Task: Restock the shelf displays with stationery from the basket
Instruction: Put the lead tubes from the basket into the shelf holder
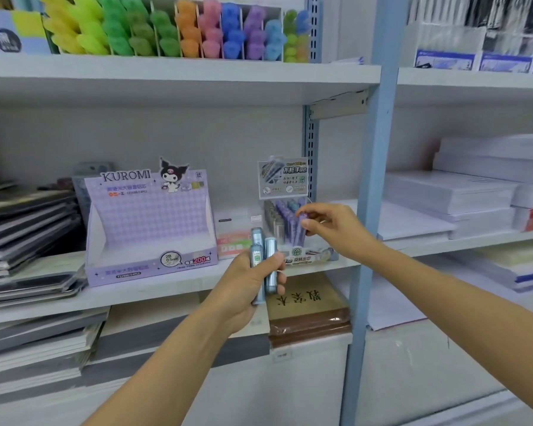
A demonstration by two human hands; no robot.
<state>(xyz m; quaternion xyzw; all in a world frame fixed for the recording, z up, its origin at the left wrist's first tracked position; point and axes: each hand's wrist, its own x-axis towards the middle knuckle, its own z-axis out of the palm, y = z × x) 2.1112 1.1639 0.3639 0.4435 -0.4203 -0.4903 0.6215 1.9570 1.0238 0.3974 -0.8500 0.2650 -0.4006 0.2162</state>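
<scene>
My left hand point(246, 281) grips a few grey-blue pencil-lead tubes point(263, 259) upright in front of the middle shelf. My right hand point(330, 226) pinches a purple lead tube point(299, 230) by its top, at the front of a small lead-refill display box point(293, 229) that holds several purple and grey tubes. To the left stands a purple Kuromi display box point(150, 229); its tray looks empty. The basket is out of view.
Small pink and green packs point(233, 238) lie between the two display boxes. Dark notebooks point(25, 229) are stacked at the left, white paper stacks point(474, 192) at the right beyond a blue upright post point(373, 186). Colourful highlighters point(166, 29) fill the top shelf. Brown books point(308, 305) lie below.
</scene>
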